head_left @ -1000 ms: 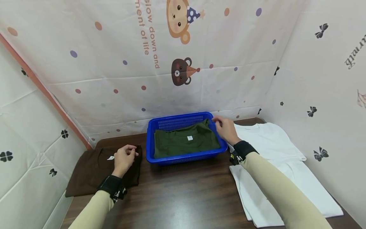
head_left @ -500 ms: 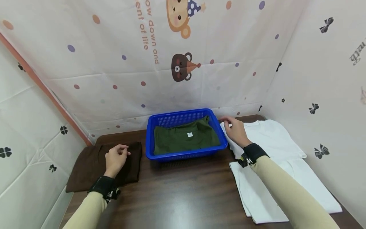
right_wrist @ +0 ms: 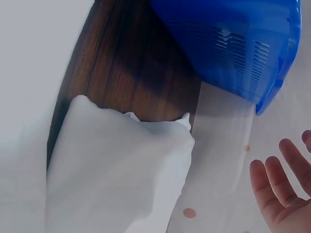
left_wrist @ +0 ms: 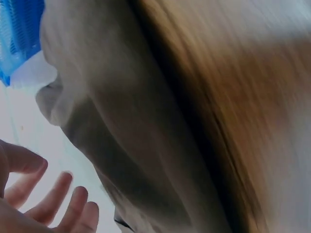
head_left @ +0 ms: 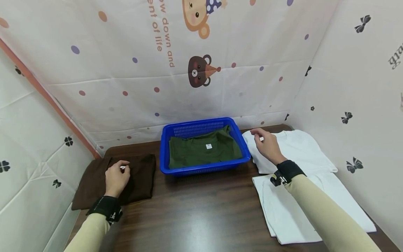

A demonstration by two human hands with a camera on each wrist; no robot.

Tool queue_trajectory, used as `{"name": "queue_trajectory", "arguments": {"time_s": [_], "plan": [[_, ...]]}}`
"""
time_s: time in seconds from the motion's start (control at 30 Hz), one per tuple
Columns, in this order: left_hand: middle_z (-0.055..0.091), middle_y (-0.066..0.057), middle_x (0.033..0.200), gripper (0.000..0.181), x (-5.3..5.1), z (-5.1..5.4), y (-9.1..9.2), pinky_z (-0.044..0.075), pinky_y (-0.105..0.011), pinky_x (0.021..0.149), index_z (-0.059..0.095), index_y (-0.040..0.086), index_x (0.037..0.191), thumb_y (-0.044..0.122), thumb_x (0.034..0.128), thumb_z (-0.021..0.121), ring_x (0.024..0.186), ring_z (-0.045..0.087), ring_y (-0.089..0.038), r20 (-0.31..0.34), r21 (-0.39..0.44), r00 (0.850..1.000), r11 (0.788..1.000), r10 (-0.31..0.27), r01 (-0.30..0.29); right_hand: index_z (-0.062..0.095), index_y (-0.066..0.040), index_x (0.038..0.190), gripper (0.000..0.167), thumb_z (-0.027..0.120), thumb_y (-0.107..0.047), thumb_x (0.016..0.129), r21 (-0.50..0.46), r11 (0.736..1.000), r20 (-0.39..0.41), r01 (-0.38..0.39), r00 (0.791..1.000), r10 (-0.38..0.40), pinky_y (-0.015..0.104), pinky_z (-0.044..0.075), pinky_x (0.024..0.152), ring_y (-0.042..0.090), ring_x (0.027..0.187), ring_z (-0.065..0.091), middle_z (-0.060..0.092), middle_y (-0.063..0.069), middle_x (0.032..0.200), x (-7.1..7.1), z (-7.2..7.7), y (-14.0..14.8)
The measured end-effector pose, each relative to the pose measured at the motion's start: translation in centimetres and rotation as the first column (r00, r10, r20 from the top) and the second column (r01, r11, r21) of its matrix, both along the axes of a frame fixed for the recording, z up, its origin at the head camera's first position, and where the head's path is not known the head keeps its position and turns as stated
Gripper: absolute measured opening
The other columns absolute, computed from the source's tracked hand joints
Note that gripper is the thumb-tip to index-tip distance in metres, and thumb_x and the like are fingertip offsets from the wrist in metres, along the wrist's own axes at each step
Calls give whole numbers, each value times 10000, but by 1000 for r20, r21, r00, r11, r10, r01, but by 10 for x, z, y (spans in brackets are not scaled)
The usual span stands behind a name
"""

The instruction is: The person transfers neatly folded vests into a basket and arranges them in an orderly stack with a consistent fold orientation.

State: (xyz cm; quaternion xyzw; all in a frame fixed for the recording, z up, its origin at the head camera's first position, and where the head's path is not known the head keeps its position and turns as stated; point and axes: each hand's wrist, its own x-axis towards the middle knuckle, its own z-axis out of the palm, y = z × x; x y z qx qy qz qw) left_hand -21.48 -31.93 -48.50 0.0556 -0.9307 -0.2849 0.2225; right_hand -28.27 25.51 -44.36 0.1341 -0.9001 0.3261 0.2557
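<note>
A folded dark green T-shirt [head_left: 190, 153] with a white neck label lies inside a blue plastic basket [head_left: 203, 169] at the back middle of the table. My left hand [head_left: 116, 178] hovers above a folded brown T-shirt [head_left: 141, 178] on the left, its fingers loosely bent and holding nothing. In the left wrist view, a gap shows between those fingers [left_wrist: 51, 199] and the brown cloth. My right hand [head_left: 267, 145] is over the farther white T-shirt [head_left: 302, 150], right of the basket. Its fingers [right_wrist: 274, 179] are relaxed, with nothing in them.
A second folded white T-shirt [head_left: 343, 206] lies nearer on the right, against the other white one. Printed cloth walls [head_left: 141, 105] stand close behind and at both sides of the brown wooden table [head_left: 195, 206].
Both hands have moved apart: the left goes leftward over the brown T-shirt, the right goes from the basket's right rim over the white T-shirt. The green T-shirt stays in the basket.
</note>
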Motion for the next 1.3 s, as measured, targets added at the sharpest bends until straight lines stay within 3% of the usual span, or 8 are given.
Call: {"name": "queue_trajectory", "arguments": {"time_s": [0.1, 0.23, 0.33, 0.47, 0.57, 0.83, 1.03, 1.3], "plan": [[678, -322, 1129, 284, 2, -4, -5, 493, -630, 811, 667, -64, 1211, 71, 963, 631, 969, 640, -497, 43, -50, 996, 995, -83, 85, 695, 1, 1198, 244, 505, -55, 1055, -2, 1000, 12, -1, 1000, 1, 515, 596, 741, 336, 952, 682, 739, 183, 1110, 2, 0, 2], [581, -361, 1303, 402, 4, -8, -8, 448, -686, 940, 589, -95, 1319, 118, 982, 647, 1163, 554, -556, 130, -95, 977, 979, -169, 182, 693, 4, 1202, 244, 509, -44, 1049, 5, 1000, 24, -10, 1000, 10, 523, 595, 753, 346, 957, 685, 740, 189, 1111, 5, -2, 4], [498, -399, 1390, 475, 5, -10, -9, 399, -708, 1006, 544, -106, 1366, 181, 1002, 645, 1262, 472, -586, 208, -115, 961, 971, -184, 211, 691, 5, 1203, 241, 514, -33, 1044, 8, 1000, 32, -22, 999, 22, 537, 594, 775, 362, 967, 691, 739, 198, 1113, 5, -3, 5], [395, -435, 1450, 579, 6, -12, -11, 351, -721, 1046, 464, -108, 1430, 267, 1020, 628, 1316, 378, -625, 341, -130, 923, 963, -179, 235, 690, 6, 1207, 239, 522, -23, 1038, 3, 999, 45, -43, 998, 43, 556, 587, 807, 378, 970, 700, 742, 204, 1110, 5, -4, 6], [377, -442, 1445, 607, 7, -14, -12, 344, -718, 1053, 443, -113, 1442, 274, 1014, 631, 1310, 371, -632, 388, -138, 904, 958, -182, 252, 689, -6, 1220, 248, 521, -34, 1039, 10, 999, 61, -52, 997, 51, 547, 582, 829, 368, 980, 705, 746, 193, 1112, 4, -5, 6], [309, -489, 1465, 613, 9, -17, -12, 306, -731, 1078, 448, -117, 1436, 291, 1013, 620, 1337, 316, -656, 393, -159, 900, 950, -188, 268, 682, -7, 1240, 259, 515, -43, 1046, 19, 998, 76, -53, 996, 52, 562, 573, 824, 387, 967, 704, 746, 202, 1100, 3, -5, 3], [302, -496, 1467, 606, 17, -16, -9, 291, -733, 1087, 456, -119, 1431, 282, 1011, 631, 1346, 306, -654, 385, -161, 903, 950, -189, 267, 657, -15, 1291, 281, 514, -52, 1052, 33, 998, 149, -44, 988, 38, 570, 574, 823, 404, 1000, 690, 729, 216, 1153, 7, -7, 7], [347, -495, 1439, 606, 34, -15, -5, 317, -738, 1061, 487, -120, 1408, 271, 986, 679, 1331, 334, -652, 360, -172, 912, 947, -196, 272, 616, -18, 1329, 295, 530, -58, 1050, 62, 996, 189, -65, 981, 52, 580, 565, 857, 437, 1009, 690, 709, 244, 1192, 14, -13, 12]]}}
